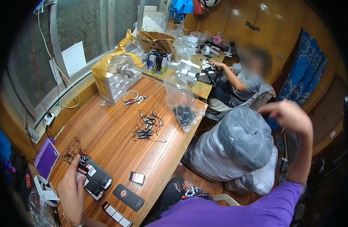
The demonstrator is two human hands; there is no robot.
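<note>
My left hand lies beside a stack of black cardboard hang tags, thumb and index finger apart at the stack's edge. Behind the stack is a bundle of black cords with small metallic ends. Nearer the table's front edge lie a long dark tag with a round emblem, a small black-and-white tag and a strip of white labels. Raised at the right, my right hand is away from the table, its fingers bent and smeared by motion; whether it holds anything is unclear.
A loose pile of corded pieces and red-handled scissors lie on the wooden table. White boxes stand by the window; a clear bag overhangs the right edge. Big stuffed sacks fill the floor. A co-worker sits beyond.
</note>
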